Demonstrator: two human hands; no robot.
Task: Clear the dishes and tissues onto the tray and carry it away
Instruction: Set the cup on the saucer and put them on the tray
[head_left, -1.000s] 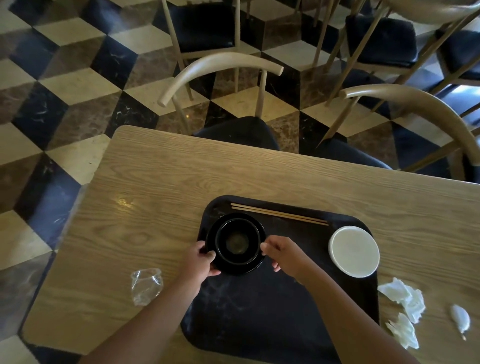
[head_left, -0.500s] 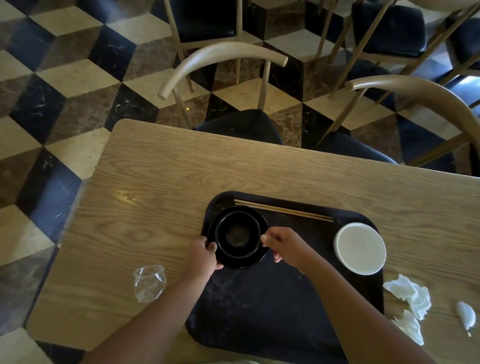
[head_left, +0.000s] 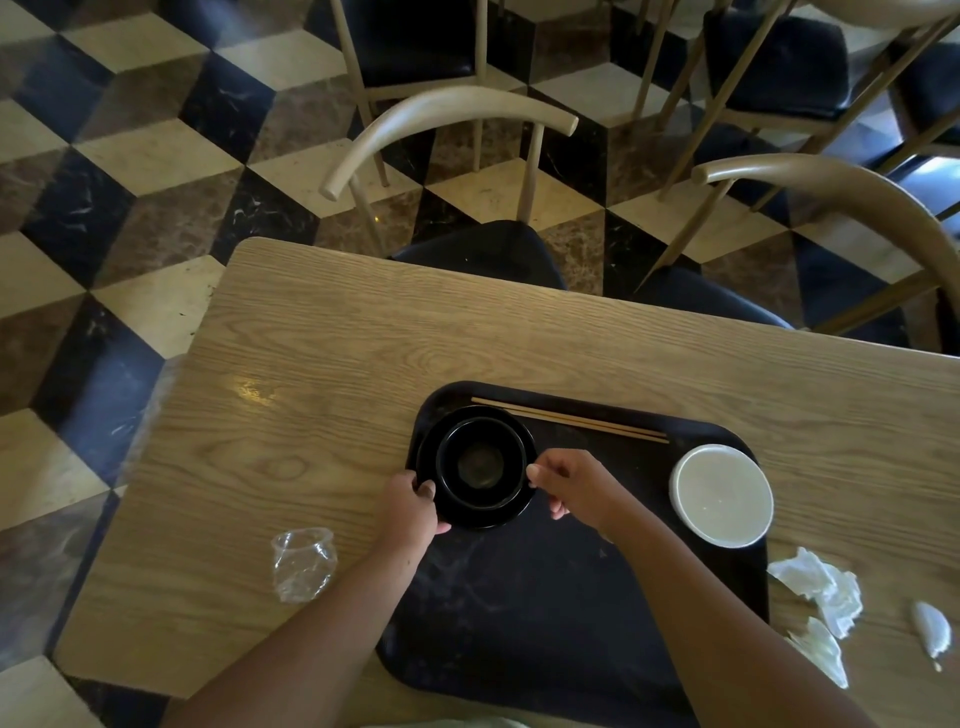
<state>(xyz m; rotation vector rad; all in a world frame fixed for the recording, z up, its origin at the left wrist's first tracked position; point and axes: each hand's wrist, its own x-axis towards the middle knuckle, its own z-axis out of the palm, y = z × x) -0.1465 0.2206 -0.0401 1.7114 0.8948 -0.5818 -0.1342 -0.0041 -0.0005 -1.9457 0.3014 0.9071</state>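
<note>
A black tray (head_left: 545, 613) lies on the wooden table (head_left: 322, 374). In its far left corner a black bowl (head_left: 480, 465) sits on a black plate (head_left: 511, 512). My left hand (head_left: 413, 506) grips the plate's left rim. My right hand (head_left: 574, 486) pinches its right rim. Wooden chopsticks (head_left: 569, 420) lie along the tray's far edge. A white round dish (head_left: 721, 494) rests at the tray's right edge. Crumpled white tissues (head_left: 821, 592) lie on the table right of the tray.
A crushed clear plastic cup (head_left: 302, 564) lies on the table left of the tray. A small white scrap (head_left: 932, 629) sits at the far right. Two chairs (head_left: 457, 171) with black seats stand tucked at the table's far side, over a checkered floor.
The view has shifted slightly; both hands stay on the plate's rim with the bowl on it, in the tray's far left corner. Nothing else moved.
</note>
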